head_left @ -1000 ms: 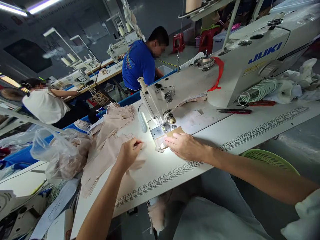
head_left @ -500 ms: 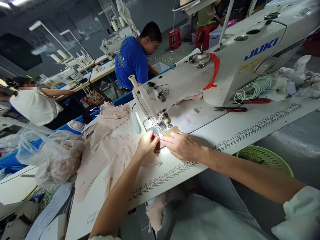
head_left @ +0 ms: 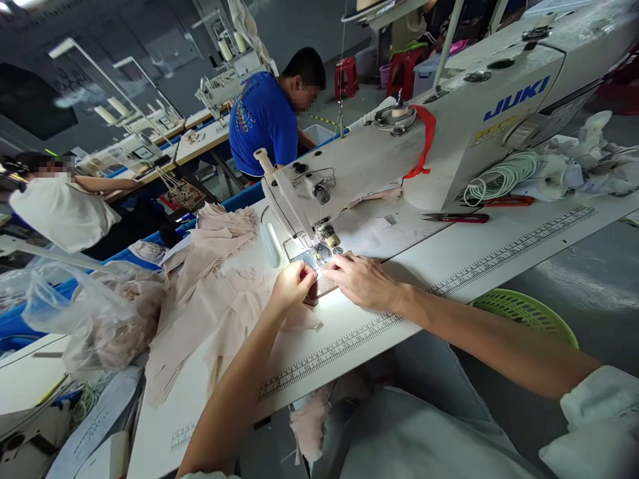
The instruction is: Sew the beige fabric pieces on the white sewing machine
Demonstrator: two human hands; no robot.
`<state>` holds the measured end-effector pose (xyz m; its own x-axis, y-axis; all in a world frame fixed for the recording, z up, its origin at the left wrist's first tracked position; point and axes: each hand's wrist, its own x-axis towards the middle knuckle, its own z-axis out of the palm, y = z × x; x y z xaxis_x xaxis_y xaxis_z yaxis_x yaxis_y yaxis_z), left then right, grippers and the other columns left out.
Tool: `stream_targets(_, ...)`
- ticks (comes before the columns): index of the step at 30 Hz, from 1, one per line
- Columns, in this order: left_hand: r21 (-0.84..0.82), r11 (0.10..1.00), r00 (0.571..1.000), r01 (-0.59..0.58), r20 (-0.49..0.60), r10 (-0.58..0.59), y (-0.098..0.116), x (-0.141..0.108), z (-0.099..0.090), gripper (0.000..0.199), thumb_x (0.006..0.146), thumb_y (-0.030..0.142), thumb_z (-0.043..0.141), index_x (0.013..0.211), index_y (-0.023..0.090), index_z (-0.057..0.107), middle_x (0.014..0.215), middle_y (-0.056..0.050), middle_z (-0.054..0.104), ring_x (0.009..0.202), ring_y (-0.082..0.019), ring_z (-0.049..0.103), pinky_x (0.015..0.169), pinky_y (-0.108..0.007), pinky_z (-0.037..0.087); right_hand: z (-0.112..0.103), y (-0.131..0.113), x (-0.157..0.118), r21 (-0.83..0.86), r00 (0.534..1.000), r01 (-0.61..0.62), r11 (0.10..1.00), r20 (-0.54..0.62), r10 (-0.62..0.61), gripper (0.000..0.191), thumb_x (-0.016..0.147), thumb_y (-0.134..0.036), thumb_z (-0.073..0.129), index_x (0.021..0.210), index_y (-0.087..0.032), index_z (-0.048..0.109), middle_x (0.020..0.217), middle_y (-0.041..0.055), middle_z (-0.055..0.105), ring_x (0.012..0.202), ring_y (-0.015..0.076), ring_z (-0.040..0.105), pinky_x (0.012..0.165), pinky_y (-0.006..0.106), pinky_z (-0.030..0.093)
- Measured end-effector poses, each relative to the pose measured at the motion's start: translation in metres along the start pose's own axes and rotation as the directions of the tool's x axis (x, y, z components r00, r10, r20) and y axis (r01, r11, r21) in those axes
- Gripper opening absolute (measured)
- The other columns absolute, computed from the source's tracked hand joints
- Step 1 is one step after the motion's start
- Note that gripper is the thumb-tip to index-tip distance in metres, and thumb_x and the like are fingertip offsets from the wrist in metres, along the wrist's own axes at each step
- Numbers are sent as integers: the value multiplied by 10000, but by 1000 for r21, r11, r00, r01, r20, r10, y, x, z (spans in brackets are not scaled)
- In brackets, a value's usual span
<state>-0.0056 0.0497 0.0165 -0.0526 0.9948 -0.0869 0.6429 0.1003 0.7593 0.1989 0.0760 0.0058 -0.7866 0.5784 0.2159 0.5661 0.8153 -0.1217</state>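
My left hand [head_left: 292, 287] is closed in a pinch just in front of the needle area of a white sewing machine [head_left: 359, 166]. What its fingertips hold is too small to make out. Close by on the right, my right hand [head_left: 367, 283] has its fingers bent and pressed together by the presser foot [head_left: 317, 254]. It covers most of a small tan piece [head_left: 348, 253], fabric or card, of which only an edge shows. Beige cloth pieces [head_left: 219, 299] lie in a loose pile left of my left hand, on the white table [head_left: 349, 339].
Red-handled snips [head_left: 456, 217] and a coil of pale cord [head_left: 502, 178] lie right of the machine. A plastic bag of cloth [head_left: 114, 313] is at the left. Below the table's right edge stands a green basket [head_left: 529, 313]. Two people sit at machines beyond.
My right hand has shifted slightly up, and its fingers now cover most of the tan piece that showed before. My left hand keeps its pinch in nearly the same place.
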Motion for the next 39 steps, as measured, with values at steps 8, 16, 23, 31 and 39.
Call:
stream_targets(8,525,823,955,-218,-61,292,0,-2,-4,80,886,217,609,807,223,618,891,-54,698,795,-224,647,701,-342,520,-8,-11,4,-77,995,43,996,89,-36,342,968,-76,395,1182,-117,658,1197,153,642,1026,258,573,782,363,399)
stream_targets(16,665,517,696,-539,5,718,-14,-39,26,266,980,95,426,1152,137,625,1098,-149,700,960,-254,659,880,-410,595,-5,-17,5,-65,998,16,998,69,-12,379,958,-50,368,1208,-96,649,1151,166,657,991,251,585,760,361,426)
stream_targets(23,675,521,735,-522,46,677,-21,-31,27,287,966,116,431,1165,128,638,1078,-159,688,978,-273,657,892,-433,608,1,-4,7,-12,996,-72,997,-53,71,327,967,-111,396,1097,-146,694,1081,128,661,846,208,556,737,351,372)
stream_targets(31,651,574,760,-497,7,650,-20,-8,27,287,987,154,388,1073,149,661,1016,-165,680,975,-283,642,891,-466,596,1,7,12,14,980,-187,982,-69,187,320,881,-62,427,1017,-160,701,1060,107,654,788,182,540,702,326,347)
stream_targets(39,651,573,758,-497,4,653,-20,-4,29,271,979,152,400,1035,152,665,997,-165,673,945,-284,636,874,-461,589,2,7,7,20,980,-188,982,-54,189,334,874,-57,417,1001,-150,712,1071,118,665,782,186,535,705,335,356)
